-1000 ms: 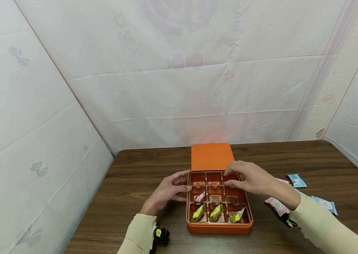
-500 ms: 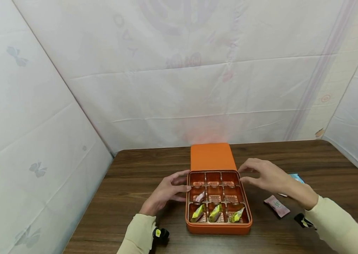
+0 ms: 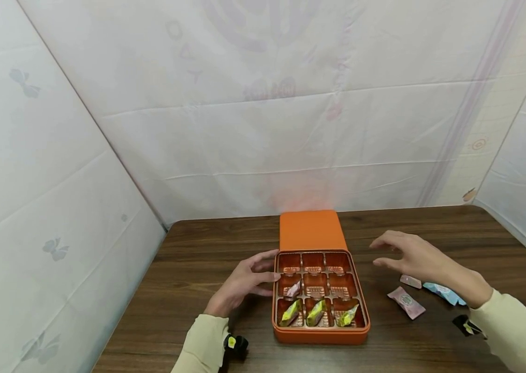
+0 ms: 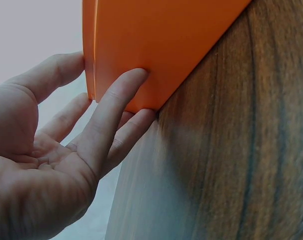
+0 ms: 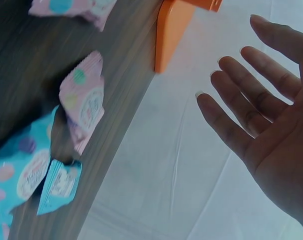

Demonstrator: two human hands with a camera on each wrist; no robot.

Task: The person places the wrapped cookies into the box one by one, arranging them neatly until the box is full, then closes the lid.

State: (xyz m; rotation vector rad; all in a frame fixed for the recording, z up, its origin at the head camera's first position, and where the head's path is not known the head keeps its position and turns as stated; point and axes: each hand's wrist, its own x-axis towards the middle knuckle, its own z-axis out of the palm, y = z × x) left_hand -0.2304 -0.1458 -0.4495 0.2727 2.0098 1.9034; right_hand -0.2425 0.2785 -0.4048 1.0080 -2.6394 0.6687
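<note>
While the orange box (image 3: 321,338) sits on the bench (image 3: 207,243), its tray (image 3: 314,261) shows 9 compartments, 3 rows of 3. Near row: 3 yellow-green sweets (image 3: 316,313), 1 per compartment, each lying aslant. Middle row, leftmost compartment: 1 pale pink sweet (image 3: 293,289). Left hand (image 3: 244,282) at the box's left side, fingers extended and relaxed, tips touching it, not clenched. Right hand (image 3: 419,256) over the bench, apart from the box, fingers loosely bent, grasping nothing. Orange lid (image 3: 311,230) directly behind the box. Right of the box, 2 pink packets (image 3: 406,303) lie near the right hand; beside them 2 blue packets (image 5: 60,187), the smaller best seen from the right wrist. Pale yellow sleeves (image 3: 207,331); black wrist devices (image 3: 236,346). Patterned white sheeting (image 3: 244,145) behind the bench.
</note>
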